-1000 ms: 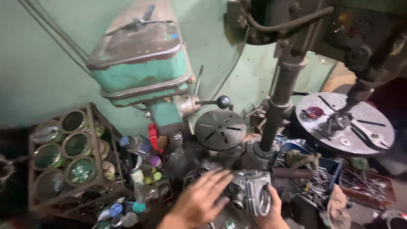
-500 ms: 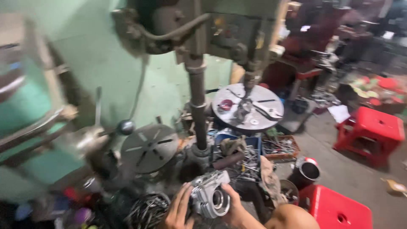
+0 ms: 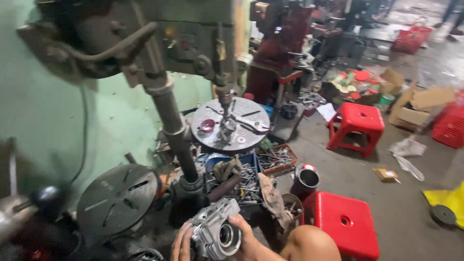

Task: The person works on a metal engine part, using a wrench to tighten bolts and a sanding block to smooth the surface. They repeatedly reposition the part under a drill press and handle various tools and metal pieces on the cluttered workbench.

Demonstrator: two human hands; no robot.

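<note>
A round grey metal table (image 3: pixel 117 197) sits low on the left, by the tall drill post (image 3: pixel 174 130). At the bottom, the left hand (image 3: pixel 181 243) touches the side of a grey metal part (image 3: pixel 216 233). I cannot tell if this hand grips it. The right hand (image 3: pixel 249 239) wraps around the part's other side and holds it. A red stool (image 3: pixel 344 223) stands just to the right on the floor.

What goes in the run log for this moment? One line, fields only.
left hand: on casting | right hand: holds casting | casting: grey metal, round bore facing camera | nearby: drill column, round table, red stool
</note>
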